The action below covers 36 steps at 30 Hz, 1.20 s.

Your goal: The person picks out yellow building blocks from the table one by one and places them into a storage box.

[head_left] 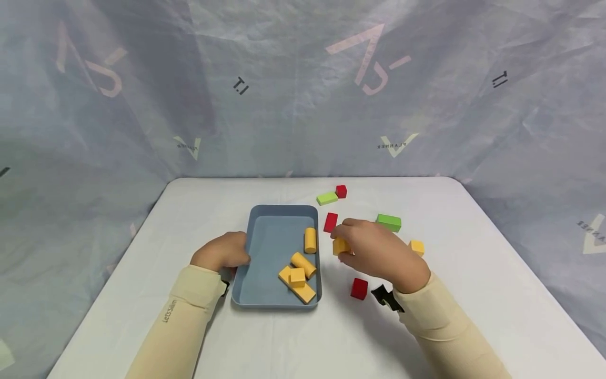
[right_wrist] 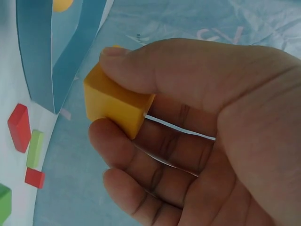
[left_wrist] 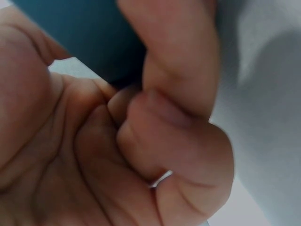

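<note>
Tbl (head_left: 161, 226): L hand (head_left: 223, 249) grips 1 tray (head_left: 272, 242) w/ 4 blks (head_left: 297, 277), R hand (head_left: 379, 251) pinches 1 yel blk (head_left: 339, 246).

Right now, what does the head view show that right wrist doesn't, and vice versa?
Only head: the left hand gripping the blue-grey rectangular tray, plus a yellow cube and a flat yellow rectangular block inside. Only right wrist: the palm of the right hand. Both: that hand pinching a chunky yellow block, the tray, red blocks and green blocks.
</note>
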### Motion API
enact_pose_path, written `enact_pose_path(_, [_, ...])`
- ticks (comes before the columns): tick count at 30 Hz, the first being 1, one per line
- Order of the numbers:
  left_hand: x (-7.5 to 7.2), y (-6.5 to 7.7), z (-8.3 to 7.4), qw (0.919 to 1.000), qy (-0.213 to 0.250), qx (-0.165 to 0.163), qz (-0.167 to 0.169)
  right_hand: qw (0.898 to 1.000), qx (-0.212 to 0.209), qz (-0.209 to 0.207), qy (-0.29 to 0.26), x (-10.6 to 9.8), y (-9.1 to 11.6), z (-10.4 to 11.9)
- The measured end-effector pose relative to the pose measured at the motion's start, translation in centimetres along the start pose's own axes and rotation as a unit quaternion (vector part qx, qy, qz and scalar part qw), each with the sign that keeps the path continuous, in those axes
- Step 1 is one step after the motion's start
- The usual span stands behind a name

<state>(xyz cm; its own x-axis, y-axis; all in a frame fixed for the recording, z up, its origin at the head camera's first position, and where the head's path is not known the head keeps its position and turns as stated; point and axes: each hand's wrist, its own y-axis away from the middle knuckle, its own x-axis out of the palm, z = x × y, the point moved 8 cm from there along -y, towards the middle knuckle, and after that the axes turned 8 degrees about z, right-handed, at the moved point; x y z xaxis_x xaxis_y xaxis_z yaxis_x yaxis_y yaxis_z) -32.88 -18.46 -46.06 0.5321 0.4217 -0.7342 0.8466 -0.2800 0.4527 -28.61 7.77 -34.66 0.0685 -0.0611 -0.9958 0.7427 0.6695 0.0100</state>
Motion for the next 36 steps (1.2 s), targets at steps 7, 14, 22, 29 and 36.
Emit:
enact_pose_path(7, [0.0,-0.2,0.1,1.0,0.002,0.0,-0.002,1.0,-0.018,-0.012,-0.004,-0.1,-0.9,0.8])
enact_pose_path(14, [0.2,-0.4,0.4,1.0,0.003,0.001,-0.002,0.998,-0.053,-0.012,-0.007,0.2,-2.4,1.8])
enact_pose_path(22, [0.0,-0.4,0.4,1.0,0.004,-0.003,-0.001,0.998,-0.058,-0.014,0.008,-0.2,-3.4,2.4])
enact_pose_path(29, [0.0,-0.4,0.1,1.0,0.005,-0.003,0.002,0.997,-0.071,-0.023,0.003,-0.1,-4.3,2.9])
enact_pose_path(36, [0.1,-0.6,0.3,1.0,0.007,-0.005,0.001,0.997,-0.075,-0.016,0.008,0.3,-5.3,3.1])
